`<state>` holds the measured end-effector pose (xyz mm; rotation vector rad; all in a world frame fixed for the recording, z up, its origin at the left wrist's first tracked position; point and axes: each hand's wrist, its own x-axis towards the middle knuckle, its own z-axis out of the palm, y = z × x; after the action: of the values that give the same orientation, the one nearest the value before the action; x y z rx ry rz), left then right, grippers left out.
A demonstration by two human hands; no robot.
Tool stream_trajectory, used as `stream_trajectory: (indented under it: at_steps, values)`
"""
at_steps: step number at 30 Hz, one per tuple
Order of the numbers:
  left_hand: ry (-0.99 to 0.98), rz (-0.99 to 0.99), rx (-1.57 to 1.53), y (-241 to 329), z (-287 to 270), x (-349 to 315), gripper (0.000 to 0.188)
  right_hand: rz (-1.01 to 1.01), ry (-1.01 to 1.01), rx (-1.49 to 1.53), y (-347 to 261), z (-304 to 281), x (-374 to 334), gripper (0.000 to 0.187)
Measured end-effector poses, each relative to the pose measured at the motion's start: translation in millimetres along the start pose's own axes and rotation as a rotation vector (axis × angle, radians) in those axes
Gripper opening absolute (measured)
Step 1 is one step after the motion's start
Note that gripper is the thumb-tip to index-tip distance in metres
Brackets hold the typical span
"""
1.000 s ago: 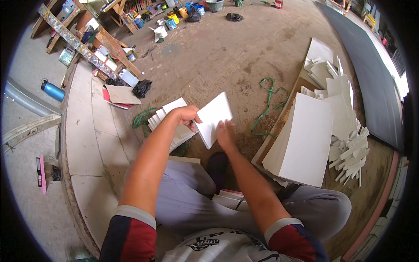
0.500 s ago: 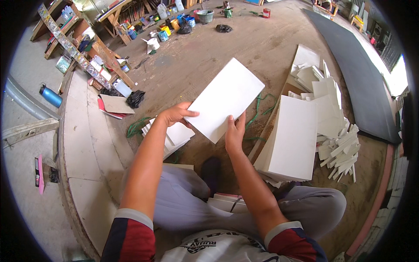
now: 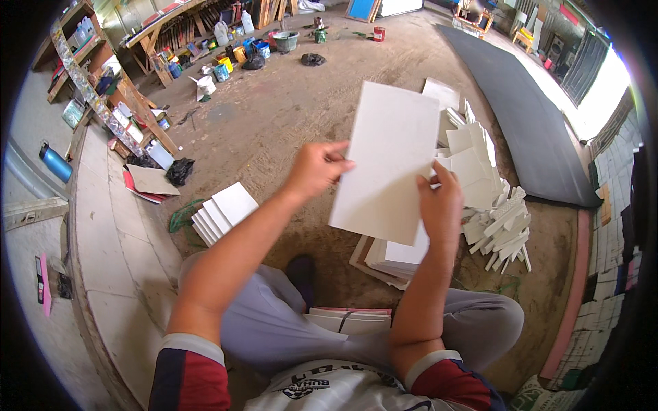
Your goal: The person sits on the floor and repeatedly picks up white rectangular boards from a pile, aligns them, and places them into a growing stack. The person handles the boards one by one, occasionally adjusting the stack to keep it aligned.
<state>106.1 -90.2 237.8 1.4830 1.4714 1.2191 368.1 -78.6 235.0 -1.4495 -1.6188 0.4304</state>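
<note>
A rectangular white sheet (image 3: 387, 161), stiff like card or board, is held up in front of me between both hands. My left hand (image 3: 317, 170) pinches its left edge with thumb and fingers. Along the lower right edge, my right hand (image 3: 441, 202) grips it, fingers curled. Partly hidden below the sheet and my right forearm is a stack of white sheets (image 3: 397, 255) on the ground. To the left, a smaller fanned pile of white sheets (image 3: 226, 207) lies past my knee. A strapped bundle of sheets (image 3: 346, 320) rests between my legs.
A heap of white offcuts (image 3: 499, 222) and pieces lies to the right, with a long dark mat (image 3: 524, 116) beyond. Far left stand a paint-spattered wooden rack (image 3: 89, 89) and several paint containers (image 3: 240, 55). A blue bottle (image 3: 55, 162) lies on the left ledge.
The white sheet has turned from a slant to nearly upright and sits farther right over the stack. Both hands moved with it, still holding its edges. My view has shifted right.
</note>
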Motion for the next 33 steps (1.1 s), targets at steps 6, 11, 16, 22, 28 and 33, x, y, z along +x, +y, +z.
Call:
stream_trajectory:
  at_steps: [6, 11, 16, 22, 28, 33]
  values:
    - [-0.167, -0.090, 0.014, 10, 85, -37, 0.051, 0.265, -0.086, -0.221, 48, -53, -12, 0.044]
    - [-0.120, -0.022, 0.182, -11, 120, -36, 0.043, 0.333, -0.095, -0.297, 58, -64, -17, 0.043]
    - [-0.167, -0.097, 0.153, -34, 133, -33, 0.039, 0.256, -0.068, -0.354, 79, -56, -16, 0.040]
    - [-0.108, -0.061, 0.151, -50, 134, -33, 0.030, 0.263, -0.091, -0.292, 82, -47, -14, 0.039]
    - [-0.156, -0.102, 0.162, -47, 131, -33, 0.037, 0.174, -0.051, -0.400, 99, -40, -18, 0.041]
    - [-0.154, -0.140, 0.160, -49, 127, -36, 0.042, 0.267, -0.079, -0.440, 78, -42, -22, 0.045]
